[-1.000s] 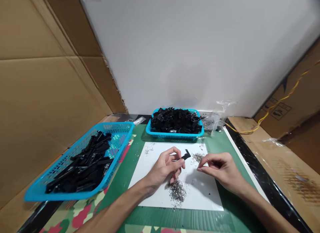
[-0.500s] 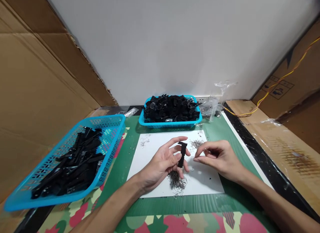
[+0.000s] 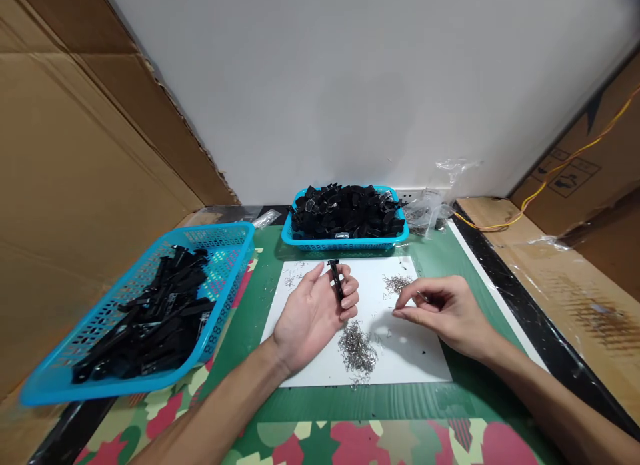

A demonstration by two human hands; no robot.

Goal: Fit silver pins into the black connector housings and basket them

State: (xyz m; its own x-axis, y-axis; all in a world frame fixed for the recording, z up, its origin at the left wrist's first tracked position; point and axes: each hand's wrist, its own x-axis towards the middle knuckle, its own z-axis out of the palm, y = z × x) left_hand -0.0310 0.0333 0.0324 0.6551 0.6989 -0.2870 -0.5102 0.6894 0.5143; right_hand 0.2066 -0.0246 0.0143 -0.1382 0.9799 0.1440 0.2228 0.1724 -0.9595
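Observation:
My left hand (image 3: 317,312) is turned palm up, its curled fingers holding a slim black plastic part (image 3: 337,282) with a wider top end. To the right, my right hand (image 3: 443,312) pinches thumb and forefinger together over the white sheet (image 3: 310,358). A thin metal piece seems to stick out at those fingertips, too small to make out well. Below my left fingers lies a pile of small bent metal wire pieces (image 3: 357,352). A second, smaller wire pile (image 3: 397,283) sits just behind my right fingertips.
A blue basket (image 3: 233,285) of long black parts stands at the left. Another blue basket (image 3: 345,245), heaped with black pieces, is at the back against the wall. Clear plastic bags (image 3: 425,212) lie beside it. Cardboard (image 3: 590,305) borders the right side, with a yellow cable (image 3: 525,202).
My left hand has moved left and back, rolling palm up and turning the black part with it. My right hand stays pinched, shifted very slightly.

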